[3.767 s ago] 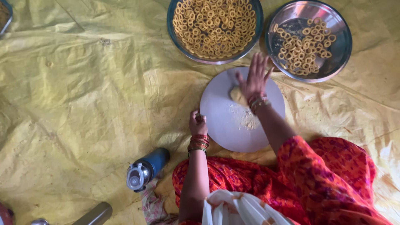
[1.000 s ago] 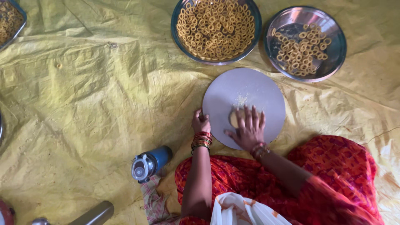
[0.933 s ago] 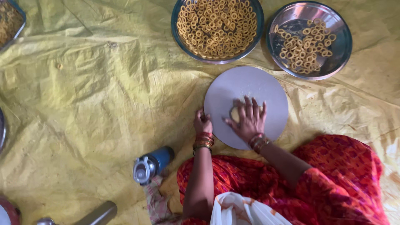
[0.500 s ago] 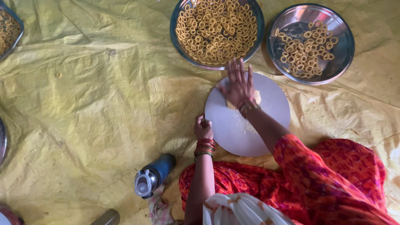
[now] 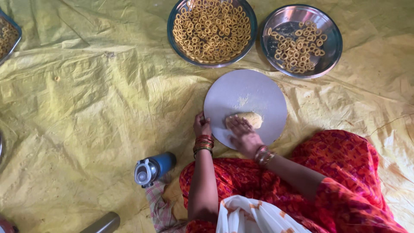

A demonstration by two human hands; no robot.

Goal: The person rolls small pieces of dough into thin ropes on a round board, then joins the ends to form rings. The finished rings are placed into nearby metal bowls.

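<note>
- A pale lump of dough (image 5: 246, 119) lies on the round grey board (image 5: 250, 92), in its near half, with a dusting of crumbs just beyond it.
- The right hand (image 5: 242, 134) lies flat on the near side of the dough, fingers spread and stretched out, palm down; it presses rather than grips, and holds nothing.
- The left hand (image 5: 202, 126) rests at the near-left rim of the board, fingers curled at the edge; whether it actually grips the rim I cannot tell.
- Both wrists wear bangles, and a red patterned garment covers the lap just below the board.
- Beyond the board, two round metal trays sit side by side: the left tray (image 5: 212, 64) is heaped with small golden rings, the right tray (image 5: 332, 51) is about half covered with them.
- A blue bottle (image 5: 154, 168) lies on its side near the left elbow.
- Everything sits on a crumpled yellow sheet (image 5: 86, 108).
</note>
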